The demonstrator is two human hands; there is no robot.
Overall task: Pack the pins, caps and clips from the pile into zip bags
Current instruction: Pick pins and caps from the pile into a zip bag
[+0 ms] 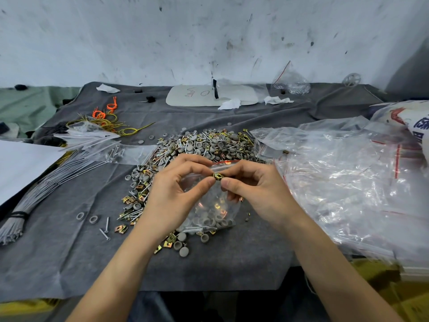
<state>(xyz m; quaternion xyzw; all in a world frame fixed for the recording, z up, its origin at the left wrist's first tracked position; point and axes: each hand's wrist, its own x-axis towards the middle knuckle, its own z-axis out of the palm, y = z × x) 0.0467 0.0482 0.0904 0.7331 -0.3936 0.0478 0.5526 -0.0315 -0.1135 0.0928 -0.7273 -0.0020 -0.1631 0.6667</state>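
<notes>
At the far left edge a white sheet [21, 163] is seen, and just beside it one tied bundle of grey rods [46, 187] lying slantwise on the grey cloth [69, 263] that covers the table. Behind these, yellow and orange ties [102, 117] and one stack of flat clear bags [88, 138] are laid. Two loose grey caps [86, 217] and two loose pins [105, 228] are scattered on bare cloth, where the widest open room is left, down to the cloth's front edge.

The pile [197, 145] of pins, caps and clips, too many to be counted, is spread across the middle. Over its near edge one zip bag [209, 212], partly filled, is held up. Its mouth is held by the left hand [176, 194], the grip closed with thumb and forefinger curled. One brass clip [218, 176] is pinched at the mouth by the grip of the right hand [257, 189].

To the right a heap of clear bags [348, 177] is crowded near the right hand. At the back, one white pad [209, 95] and one bag of metal bits [291, 82] are set near the wall.
</notes>
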